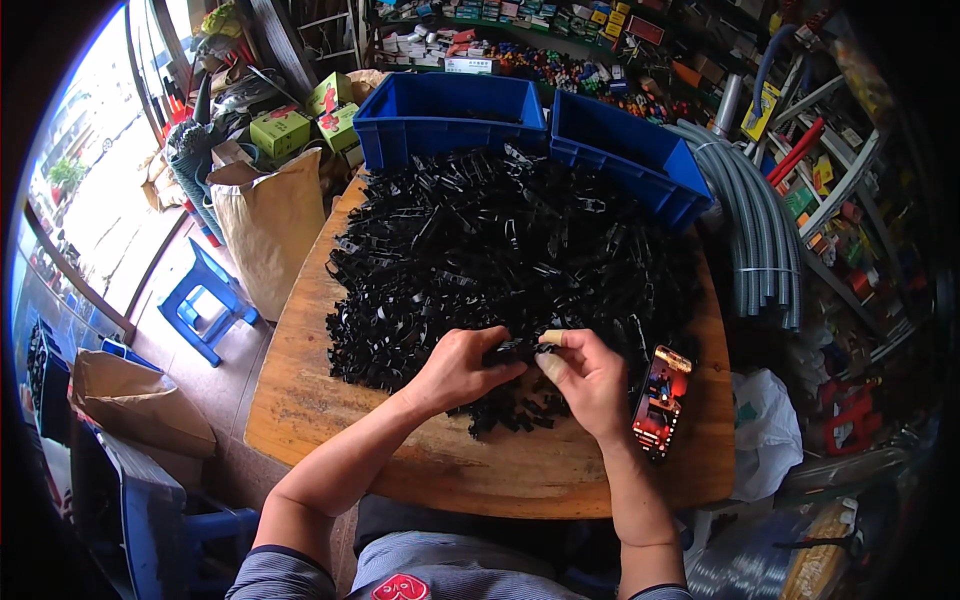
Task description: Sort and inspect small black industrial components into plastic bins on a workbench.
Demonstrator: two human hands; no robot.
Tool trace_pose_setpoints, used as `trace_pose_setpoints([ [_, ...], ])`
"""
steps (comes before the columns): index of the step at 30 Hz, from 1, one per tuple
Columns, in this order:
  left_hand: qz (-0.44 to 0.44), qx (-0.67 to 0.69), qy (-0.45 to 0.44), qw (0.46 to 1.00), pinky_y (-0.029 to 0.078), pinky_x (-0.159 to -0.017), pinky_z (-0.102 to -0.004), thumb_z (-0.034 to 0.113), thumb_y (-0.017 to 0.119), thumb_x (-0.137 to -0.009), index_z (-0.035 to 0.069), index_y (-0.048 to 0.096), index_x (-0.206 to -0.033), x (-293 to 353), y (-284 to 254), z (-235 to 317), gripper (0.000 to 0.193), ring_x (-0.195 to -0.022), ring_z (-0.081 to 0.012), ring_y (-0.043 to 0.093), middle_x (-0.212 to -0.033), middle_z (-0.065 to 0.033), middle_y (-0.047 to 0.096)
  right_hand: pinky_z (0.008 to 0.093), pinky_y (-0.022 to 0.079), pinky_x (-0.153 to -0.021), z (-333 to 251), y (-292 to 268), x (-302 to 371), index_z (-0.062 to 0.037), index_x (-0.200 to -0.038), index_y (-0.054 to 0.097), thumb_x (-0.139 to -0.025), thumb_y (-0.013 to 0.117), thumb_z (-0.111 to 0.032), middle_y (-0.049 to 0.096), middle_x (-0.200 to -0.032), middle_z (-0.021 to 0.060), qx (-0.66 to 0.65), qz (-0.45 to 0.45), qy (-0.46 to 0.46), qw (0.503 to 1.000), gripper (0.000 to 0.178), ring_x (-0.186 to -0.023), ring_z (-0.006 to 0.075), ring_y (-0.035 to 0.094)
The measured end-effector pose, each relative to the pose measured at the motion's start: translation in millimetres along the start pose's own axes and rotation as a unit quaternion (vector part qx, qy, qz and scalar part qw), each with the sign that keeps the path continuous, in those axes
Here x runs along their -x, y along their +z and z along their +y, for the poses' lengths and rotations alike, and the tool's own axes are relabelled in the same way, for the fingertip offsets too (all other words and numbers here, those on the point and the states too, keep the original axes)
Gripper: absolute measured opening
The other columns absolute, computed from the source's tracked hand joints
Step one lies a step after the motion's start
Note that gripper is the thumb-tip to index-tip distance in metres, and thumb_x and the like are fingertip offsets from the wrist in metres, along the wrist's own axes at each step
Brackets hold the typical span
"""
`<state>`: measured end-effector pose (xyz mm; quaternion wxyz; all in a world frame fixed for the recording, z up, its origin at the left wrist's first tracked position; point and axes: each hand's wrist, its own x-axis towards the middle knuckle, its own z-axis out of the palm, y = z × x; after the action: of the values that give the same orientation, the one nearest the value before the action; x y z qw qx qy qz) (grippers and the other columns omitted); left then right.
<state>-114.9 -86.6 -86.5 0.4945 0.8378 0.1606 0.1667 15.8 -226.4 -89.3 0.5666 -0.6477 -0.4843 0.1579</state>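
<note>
Both hands meet over the near edge of a large heap of black plastic pieces (500, 225) on a wooden table (400, 468). My left hand (458, 370) is closed around a black plastic piece (512, 350) that sticks out toward the other hand. Thumb and index finger of my right hand (588, 378) pinch a small black plastic piece at its right end; beige wraps cover those fingertips. Whether the two hands hold one piece or two joined ones I cannot tell. Smaller loose black pieces (520, 408) lie just below the hands.
Two blue bins (450, 140) (630, 165) stand at the table's far edge. A phone with a lit screen (662, 402) lies right of my right hand. Left are a brown paper sack (268, 225) and a blue stool (208, 300); right hangs coiled grey hose (760, 235).
</note>
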Motion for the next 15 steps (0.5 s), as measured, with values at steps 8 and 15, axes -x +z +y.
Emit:
trace_pose_setpoints([
  [8,0.055,-0.115,0.094,0.987,0.044,-0.051,-0.0384,0.024,0.069,-0.075,0.002,0.054,-0.075,0.8,8.6,-5.0,0.026,-0.059,-0.0344,0.057,-0.061,-0.0150,0.057,0.0213,0.050,-0.072,0.3,2.5,1.1,-0.0008,-0.092,0.061,-0.080,0.069,-0.004,0.065,-0.090,0.0056,-0.109,0.040,-0.014,0.993,0.015,-0.078,0.0085,0.060],
  [15,0.067,-0.117,0.114,0.984,0.043,-0.049,-0.0358,0.022,0.070,-0.075,0.001,0.056,-0.076,1.6,11.4,-6.1,0.025,-0.055,-0.0317,0.057,-0.061,-0.0141,0.057,0.0212,0.049,-0.072,6.6,5.4,0.3,-0.0012,-0.086,0.062,-0.080,0.070,-0.005,0.066,-0.085,0.0034,-0.114,0.017,-0.015,0.993,0.010,-0.078,0.0071,0.059],
])
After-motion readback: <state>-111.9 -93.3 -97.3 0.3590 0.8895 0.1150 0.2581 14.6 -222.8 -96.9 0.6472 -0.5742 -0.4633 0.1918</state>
